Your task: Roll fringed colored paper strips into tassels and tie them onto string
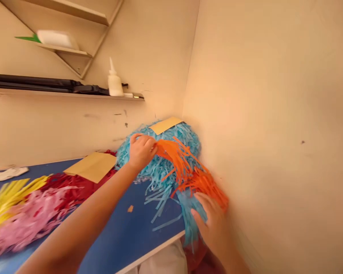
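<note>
At upper left, a white bottle (115, 84) stood on a shelf (88, 94). Mid-frame, the left hand (142, 151) had fingers pinching orange fringe (169, 149) before a blue heap (157, 168); lower right, the right hand (215, 228) had fingers spread.

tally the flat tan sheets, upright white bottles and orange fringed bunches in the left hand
Flat tan rectangular sheets: 2
Upright white plastic bottle with pointed nozzle: 1
Orange fringed bunch in the left hand: 1
Total: 4
</note>
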